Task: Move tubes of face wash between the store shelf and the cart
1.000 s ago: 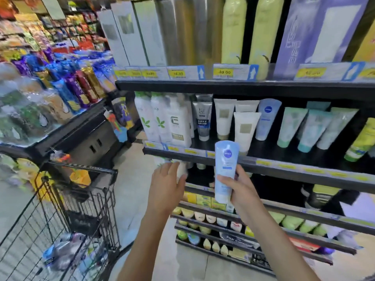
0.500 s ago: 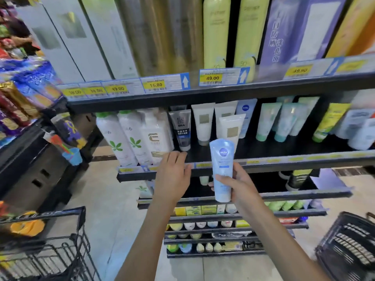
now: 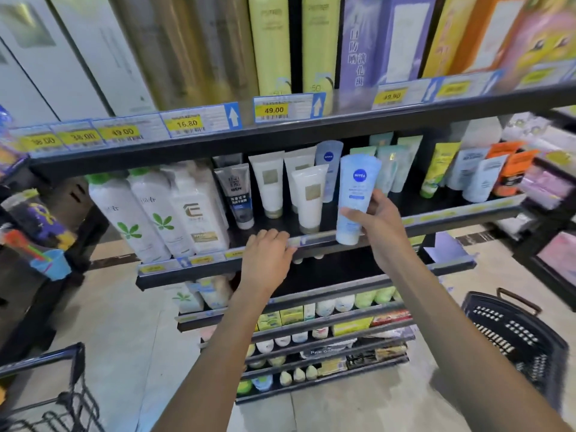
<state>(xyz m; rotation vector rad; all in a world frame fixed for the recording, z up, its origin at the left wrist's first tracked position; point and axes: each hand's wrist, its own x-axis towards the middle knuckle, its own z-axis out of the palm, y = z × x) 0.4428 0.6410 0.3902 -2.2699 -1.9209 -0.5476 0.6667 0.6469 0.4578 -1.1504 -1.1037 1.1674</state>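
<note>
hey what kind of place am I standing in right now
Most likely a shop's skincare and toiletries aisle. Yellow price tags line the black metal shelf, rows of cleanser tubes stand on display, and a black plastic shopping basket sits on the floor.

A black store shelf (image 3: pixel 274 227) carries upright white bottles (image 3: pixel 162 216) and rows of face-wash tubes (image 3: pixel 268 185).

The right hand (image 3: pixel 378 227) grips a pale blue Nivea tube (image 3: pixel 355 194) upright, cap down, its lower end at the front edge of the middle shelf (image 3: pixel 452 213). The left hand (image 3: pixel 268 260) rests with curled fingers on that same edge, just left of the tube. White tubes (image 3: pixel 308 198) stand behind on the shelf. A black cart (image 3: pixel 62 397) shows at lower left, and what seems to be a dark basket (image 3: pixel 514 335), blurred, at lower right.
</note>
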